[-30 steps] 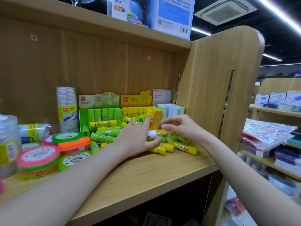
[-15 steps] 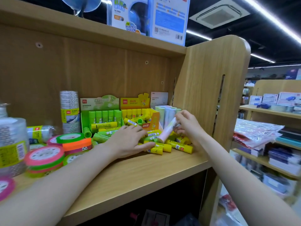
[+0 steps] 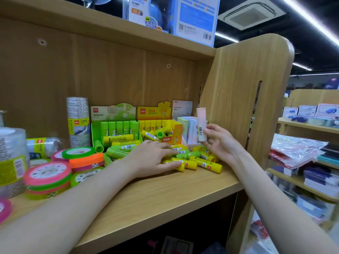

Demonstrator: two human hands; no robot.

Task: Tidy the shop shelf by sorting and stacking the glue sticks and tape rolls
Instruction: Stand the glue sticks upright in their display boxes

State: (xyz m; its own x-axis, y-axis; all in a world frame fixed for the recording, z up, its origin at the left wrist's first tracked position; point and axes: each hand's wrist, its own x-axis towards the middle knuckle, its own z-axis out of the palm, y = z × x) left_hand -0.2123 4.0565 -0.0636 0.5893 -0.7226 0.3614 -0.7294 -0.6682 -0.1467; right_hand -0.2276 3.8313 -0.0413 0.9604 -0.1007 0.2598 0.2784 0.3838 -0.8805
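My right hand (image 3: pixel 219 142) pinches a pink glue stick (image 3: pixel 201 124) upright; my left hand (image 3: pixel 152 157) lies flat, fingers spread, on loose sticks (image 3: pixel 205 163).

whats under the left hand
Loose yellow glue sticks and a green glue stick poke out beneath the left hand; whatever lies under the palm is covered.

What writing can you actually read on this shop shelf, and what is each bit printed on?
"deli": red logo on the green display box.
"deli": red logo on the yellow display box.
"GLUE STICK": white card at the back.
"GLOBE" and "APP": blue box on the top shelf.
Barcode on the pink glue stick in the right hand: digits too small.
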